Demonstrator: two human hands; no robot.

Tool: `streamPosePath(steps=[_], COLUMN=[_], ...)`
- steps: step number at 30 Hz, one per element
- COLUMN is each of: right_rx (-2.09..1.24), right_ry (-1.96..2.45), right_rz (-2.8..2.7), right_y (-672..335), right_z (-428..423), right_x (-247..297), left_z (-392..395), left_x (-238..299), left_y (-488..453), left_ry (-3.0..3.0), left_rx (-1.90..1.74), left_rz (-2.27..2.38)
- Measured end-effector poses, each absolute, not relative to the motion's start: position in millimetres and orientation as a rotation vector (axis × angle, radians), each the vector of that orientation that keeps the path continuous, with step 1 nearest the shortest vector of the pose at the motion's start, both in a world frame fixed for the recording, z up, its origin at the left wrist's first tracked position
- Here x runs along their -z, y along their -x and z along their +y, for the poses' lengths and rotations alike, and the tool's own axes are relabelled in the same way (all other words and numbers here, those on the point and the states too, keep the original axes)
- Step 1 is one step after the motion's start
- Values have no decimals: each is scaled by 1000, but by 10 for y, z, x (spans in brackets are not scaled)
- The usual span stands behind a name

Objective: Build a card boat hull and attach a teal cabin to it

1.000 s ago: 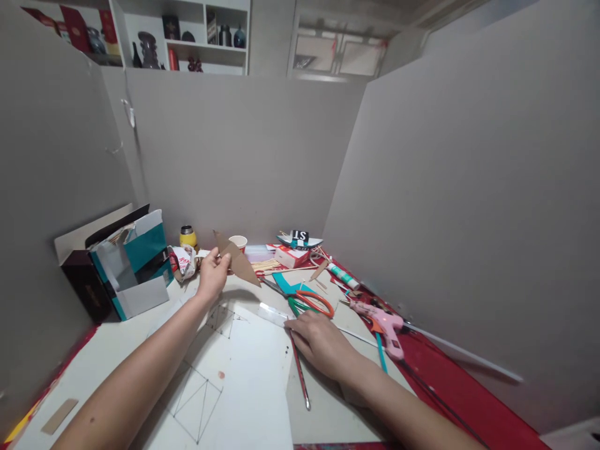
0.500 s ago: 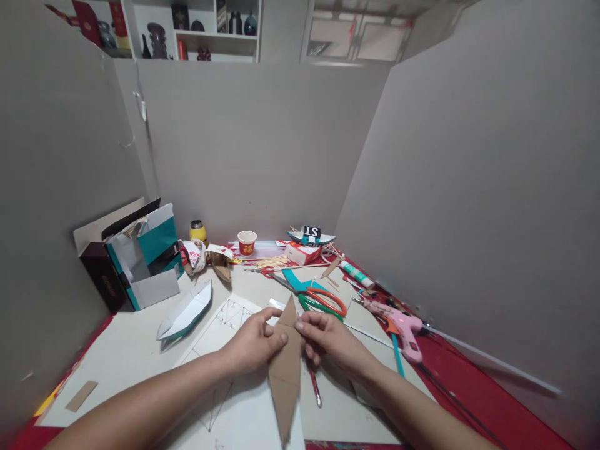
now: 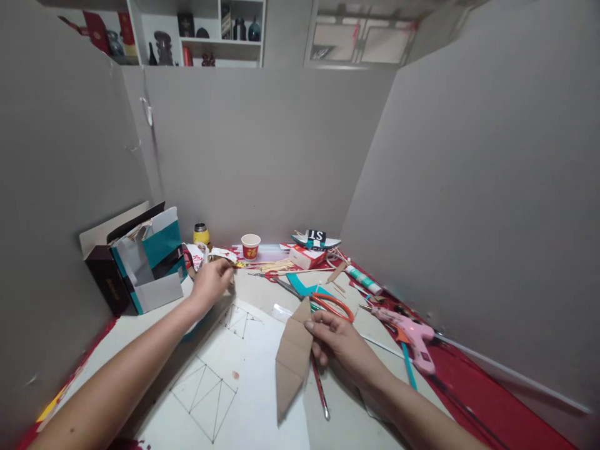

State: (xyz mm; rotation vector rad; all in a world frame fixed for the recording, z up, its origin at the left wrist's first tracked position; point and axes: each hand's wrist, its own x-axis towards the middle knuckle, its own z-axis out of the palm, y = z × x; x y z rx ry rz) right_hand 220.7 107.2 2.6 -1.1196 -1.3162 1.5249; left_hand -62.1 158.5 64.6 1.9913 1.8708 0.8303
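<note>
My right hand [image 3: 340, 340] pinches the upper right edge of a pointed brown cardboard piece [image 3: 291, 356], creased across its width and held tilted above white paper. At the back left, my left hand [image 3: 213, 286] is on a small brown cardboard boat [image 3: 231, 283], its fingers bent closed over it; most of that boat is hidden. Under my left forearm a white and teal paper boat is mostly covered. Below the hands lies a sheet of paper [image 3: 253, 381] with pencil-drawn triangle patterns [image 3: 206, 394]. A pencil [image 3: 321, 390] rests beside the cardboard piece.
Scissors with orange and green handles [image 3: 335, 306] lie beyond my right hand. A pink glue gun [image 3: 407, 331] and a glue stick [image 3: 364, 279] are at the right. Behind stand a paper cup [image 3: 250, 249], a yellow jar [image 3: 201, 235] and a teal box [image 3: 159, 244]. Grey panels [image 3: 262, 150] enclose the table.
My left hand has let go of the pointed cardboard piece and moved forward and left to the small cardboard boat. My right hand still holds the piece, which is now tilted differently.
</note>
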Motion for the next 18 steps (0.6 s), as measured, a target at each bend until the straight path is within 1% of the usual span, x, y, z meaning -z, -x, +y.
streamPosePath(steps=[3,6,10,13,18], right_rx=[-1541,-1549,-1541,-1550,-1559], right_ry=[1114,1114,1122,1123,1125], right_rz=[-1296,-1305,-1328,-1335,-1357], right_y=[-2203,-2212,-2231,-2234,-2223], right_z=[1078,1084,1090,1098,1103], right_x=[-43,-27,13,48,92], left_z=[1846,2053,2275,2396,2498], left_x=[-770,-811,-776,-754,-780], left_y=[891,988,939,890,911], left_ry=[-2066,-2172,-2249,-2258,-2240], left_rx=[-803,-654,-408,-289,-262], left_rz=[2113,2210,2232,2231,2207])
